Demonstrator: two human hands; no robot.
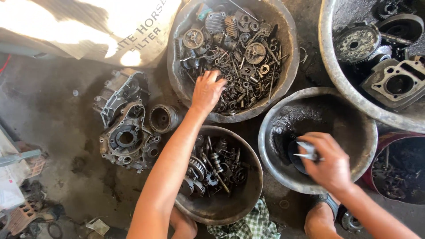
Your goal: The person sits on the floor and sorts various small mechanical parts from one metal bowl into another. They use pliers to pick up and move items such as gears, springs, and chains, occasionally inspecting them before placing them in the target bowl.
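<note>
Hands at work over five metal basins of greasy engine parts, as we count them.

Our left hand (207, 90) reaches toward twelve o'clock with the arm stretched long, fingers spread and dipped into the small parts (230, 53) heaped in the top basin (287, 40); whether it grips anything we cannot tell; our right hand (330, 166) curls down at four o'clock over the near-empty basin (354, 119), fingers pinched on a small pale metal piece (306, 150); a gear basin (239, 199) sits at six o'clock under the left forearm; two more basins are cut off at two and four o'clock; two crankcase halves (121, 119) and one round cylinder sleeve (163, 118) lie at nine o'clock; the heap is too tangled to count.
</note>
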